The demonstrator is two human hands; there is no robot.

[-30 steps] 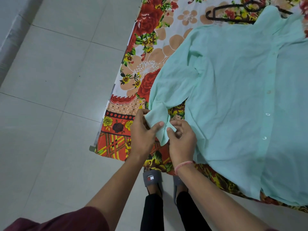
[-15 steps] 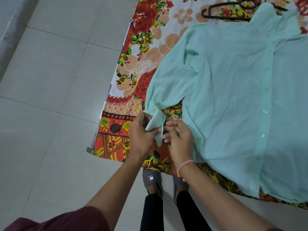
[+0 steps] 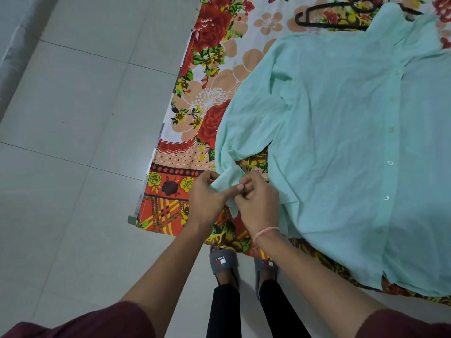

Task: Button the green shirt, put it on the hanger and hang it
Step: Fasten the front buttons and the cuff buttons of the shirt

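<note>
1. Head view: your left hand point(image 3: 206, 200) and right hand point(image 3: 258, 206) both pinch the cuff point(image 3: 225, 185) of the green shirt point(image 3: 341, 142), which lies flat on the floral sheet point(image 3: 210, 57).
2. The cloth looks thin and limp; grip at the cuff's edges. The hanger point(image 3: 327, 13) lies beyond the collar.

Your left hand point(image 3: 207, 200) and right hand point(image 3: 260, 208) meet just below centre, toward six o'clock, both pinching the cuff point(image 3: 225, 185) of the green shirt point(image 3: 341, 142). The shirt lies spread on the floral sheet point(image 3: 212, 57), filling three o'clock. At one o'clock lies the black hanger point(image 3: 324, 23), partly under the collar.
</note>
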